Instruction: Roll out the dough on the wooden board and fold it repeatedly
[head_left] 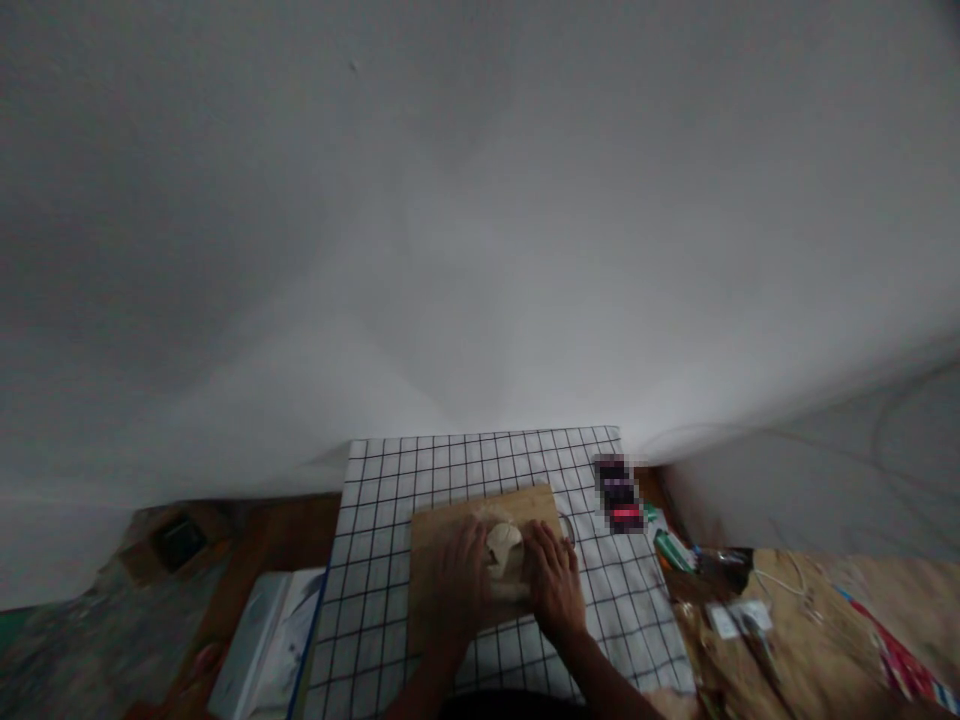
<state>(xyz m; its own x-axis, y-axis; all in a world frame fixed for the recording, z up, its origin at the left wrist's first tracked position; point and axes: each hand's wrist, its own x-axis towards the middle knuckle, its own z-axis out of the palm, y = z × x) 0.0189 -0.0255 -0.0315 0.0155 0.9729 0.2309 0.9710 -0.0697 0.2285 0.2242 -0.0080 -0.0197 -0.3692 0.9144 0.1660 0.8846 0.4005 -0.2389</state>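
Note:
A pale lump of dough (504,545) lies on a wooden board (532,500), between my two hands. My left hand (461,570), dim and slightly blurred, rests at the dough's left side with its fingers stretched forward. On the right, my right hand (553,575) lies low over the board, fingers extended and near the dough's edge. A pale horizontal bar (510,592) shows between the palms, just nearer to me than the dough. Its ends are hidden by my hands, and I cannot tell what it is.
Under the board is a white checked cloth (382,470) covering the table. A pixelated dark item (619,494) sits at its right back corner. A white wall (480,250) rises behind. Left is a cardboard box (176,540); right are a green-and-white packet (673,548) and clutter.

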